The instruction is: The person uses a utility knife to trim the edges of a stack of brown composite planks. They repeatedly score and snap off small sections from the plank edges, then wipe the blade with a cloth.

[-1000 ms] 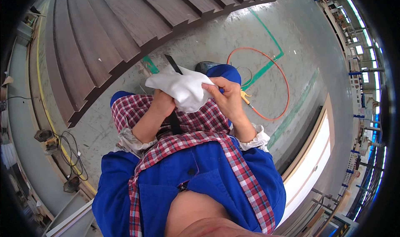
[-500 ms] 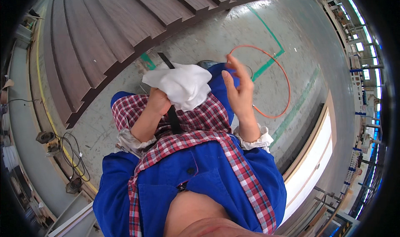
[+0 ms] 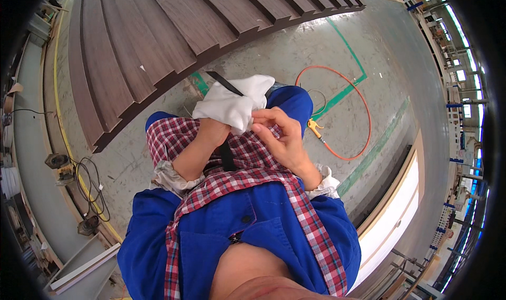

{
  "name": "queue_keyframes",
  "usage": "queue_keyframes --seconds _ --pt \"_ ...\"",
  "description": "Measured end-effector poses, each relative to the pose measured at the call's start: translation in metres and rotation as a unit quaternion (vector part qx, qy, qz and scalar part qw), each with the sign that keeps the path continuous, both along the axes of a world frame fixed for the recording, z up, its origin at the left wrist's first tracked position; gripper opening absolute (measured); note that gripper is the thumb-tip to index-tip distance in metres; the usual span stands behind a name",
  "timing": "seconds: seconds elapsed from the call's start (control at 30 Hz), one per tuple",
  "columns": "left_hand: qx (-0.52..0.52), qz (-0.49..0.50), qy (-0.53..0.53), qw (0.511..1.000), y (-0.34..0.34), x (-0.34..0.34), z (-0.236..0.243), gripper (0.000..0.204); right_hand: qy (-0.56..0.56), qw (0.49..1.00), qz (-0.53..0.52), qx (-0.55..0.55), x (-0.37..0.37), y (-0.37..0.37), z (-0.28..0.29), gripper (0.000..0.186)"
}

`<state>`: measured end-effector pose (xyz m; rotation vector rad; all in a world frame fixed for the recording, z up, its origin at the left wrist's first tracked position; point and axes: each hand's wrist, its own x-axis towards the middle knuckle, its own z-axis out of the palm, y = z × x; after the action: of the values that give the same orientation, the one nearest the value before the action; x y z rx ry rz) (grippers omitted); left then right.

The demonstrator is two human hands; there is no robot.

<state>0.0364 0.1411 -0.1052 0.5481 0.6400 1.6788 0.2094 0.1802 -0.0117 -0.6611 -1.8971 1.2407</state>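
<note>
A white cloth (image 3: 232, 106) is bunched in front of my lap, wrapped round a long flat black strip (image 3: 226, 84). The strip's far end sticks out beyond the cloth, and its near end (image 3: 227, 155) lies against my plaid apron. My left hand (image 3: 213, 133) is closed under the near side of the cloth; its fingers are mostly hidden by it. With bent fingers and thumb, my right hand (image 3: 282, 142) pinches the cloth's right edge.
Dark brown stepped panels (image 3: 174, 31) lie stacked ahead on the left. Right of my knee an orange hose (image 3: 369, 115) loops on the floor, with a yellow air gun (image 3: 315, 127) at its end. A black cable (image 3: 95, 189) lies at the left. A white panel (image 3: 392, 221) is at lower right.
My right hand, raised open beside the cloth before, has come down and left onto its edge. The cloth has shifted slightly and looks more folded. The yellow air gun has come into sight.
</note>
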Motion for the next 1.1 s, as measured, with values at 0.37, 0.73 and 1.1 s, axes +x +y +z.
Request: queue_keyframes --seconds 0.37,0.73,1.1 --pt "0.000 -0.031 -0.057 0.998 0.003 0.009 0.000 0.049 -0.098 0.990 -0.102 0.003 0.000 0.003 0.008 0.007" --pt "-0.050 -0.031 0.025 0.998 -0.008 0.009 0.007 0.031 -0.153 0.979 0.006 0.134 0.002 0.017 0.010 0.006" --pt "-0.015 -0.102 -0.032 0.994 -0.003 0.004 0.011 0.030 -0.096 0.989 0.097 0.062 0.020 0.016 -0.008 0.012"
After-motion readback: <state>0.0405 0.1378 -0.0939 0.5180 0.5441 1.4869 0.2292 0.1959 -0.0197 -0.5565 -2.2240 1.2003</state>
